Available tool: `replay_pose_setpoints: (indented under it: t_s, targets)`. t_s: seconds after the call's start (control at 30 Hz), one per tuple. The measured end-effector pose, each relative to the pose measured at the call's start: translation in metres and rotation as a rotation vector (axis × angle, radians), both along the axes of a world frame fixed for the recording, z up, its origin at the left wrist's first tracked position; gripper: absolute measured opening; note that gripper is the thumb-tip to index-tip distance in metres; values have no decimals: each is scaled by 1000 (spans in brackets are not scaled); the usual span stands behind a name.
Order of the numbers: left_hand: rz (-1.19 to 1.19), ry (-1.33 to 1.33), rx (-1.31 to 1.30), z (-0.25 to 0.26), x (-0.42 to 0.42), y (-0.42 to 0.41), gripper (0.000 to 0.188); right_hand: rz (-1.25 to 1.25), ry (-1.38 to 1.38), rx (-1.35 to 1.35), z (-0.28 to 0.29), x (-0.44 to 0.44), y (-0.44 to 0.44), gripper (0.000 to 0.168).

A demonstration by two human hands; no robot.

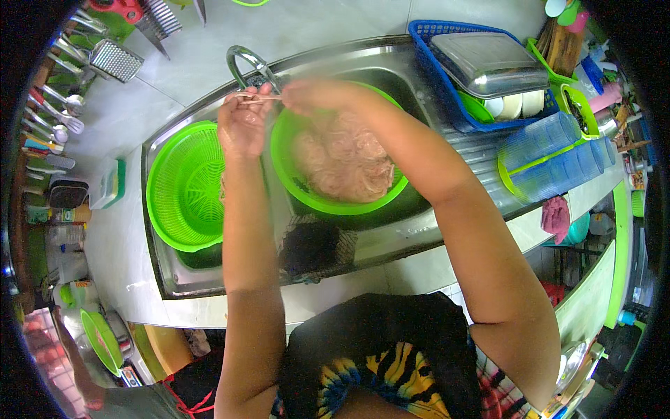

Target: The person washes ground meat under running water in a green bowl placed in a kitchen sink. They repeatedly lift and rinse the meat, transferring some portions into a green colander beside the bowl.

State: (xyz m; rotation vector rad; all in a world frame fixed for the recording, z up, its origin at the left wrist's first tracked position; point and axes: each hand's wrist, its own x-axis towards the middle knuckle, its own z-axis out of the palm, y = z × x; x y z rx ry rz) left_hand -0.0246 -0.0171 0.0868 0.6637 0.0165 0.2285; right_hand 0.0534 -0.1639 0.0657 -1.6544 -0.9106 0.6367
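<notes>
Pale, stringy raw pieces, possibly animal intestines, lie in cloudy water in a green basin (335,208) in the sink's right bowl. Above the basin's left rim, near the faucet (242,51), my left hand (247,123) holds one end of a thin pale strand (264,98). My right hand (309,97), blurred, has its fingers on the strand's other end. A green plastic colander (183,194) stands in the left bowl, partly behind my left forearm. Some strand-like bits show at its right rim, beside the forearm.
A blue dish basket (445,99) with bowls and a metal lidded dish stands right of the sink. Blue plastic cups (544,157) lie on a green rack on the drainboard. A dark mesh cloth (314,246) lies on the sink's front edge. Another person's arm (78,361) is at lower left.
</notes>
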Motion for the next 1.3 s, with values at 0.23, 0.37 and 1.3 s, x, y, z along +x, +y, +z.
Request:
replay_pose_setpoints:
  t_s: [0.23,0.37,1.3]
  targets:
    - [98,-29,822,-16,13,-11,25,-33,33,-41,2,2,-12,25]
    - [-84,-7,1473,2,7,-3,22,20,-37,-80,1,4,-11,24]
    - [383,-261,2363,76,-24,41,13,-4,-60,142,4,-11,11,21]
